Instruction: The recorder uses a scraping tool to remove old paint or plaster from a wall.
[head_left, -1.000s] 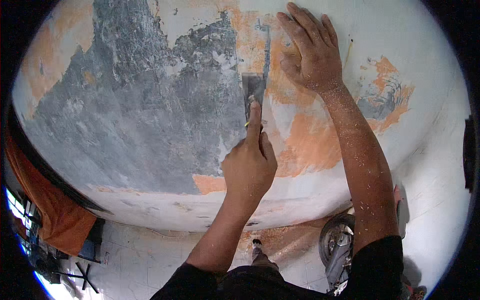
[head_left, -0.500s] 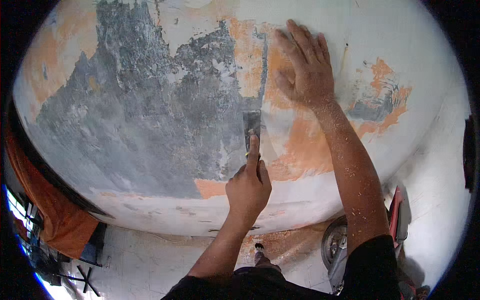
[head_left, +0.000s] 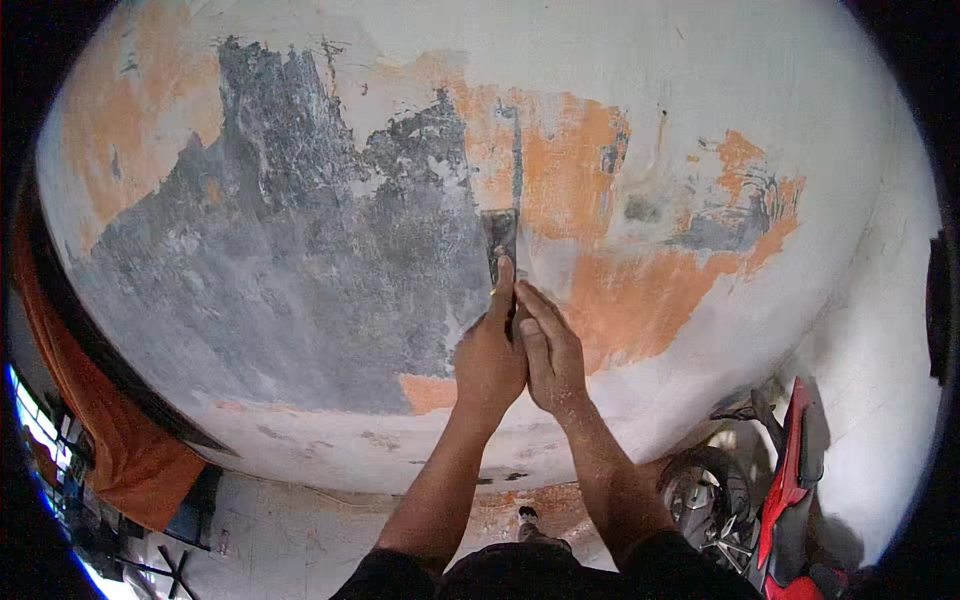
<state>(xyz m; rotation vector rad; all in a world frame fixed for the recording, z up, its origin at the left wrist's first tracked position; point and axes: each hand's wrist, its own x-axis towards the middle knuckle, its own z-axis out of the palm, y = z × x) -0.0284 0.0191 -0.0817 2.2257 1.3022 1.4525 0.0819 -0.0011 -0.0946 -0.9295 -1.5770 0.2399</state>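
Gripping scraper (head_left: 499,236) — left hand (head_left: 489,358) fingers closed; right hand (head_left: 553,356) flat, fingers extended on wall (head_left: 300,300).

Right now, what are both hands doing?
Left hand: closed, holding the scraper against the wall.
Right hand: open, fingers resting beside the left hand's grip.

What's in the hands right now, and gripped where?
A scraper, blade against the wall. Left hand grips its handle, index finger along it; right hand presses alongside.
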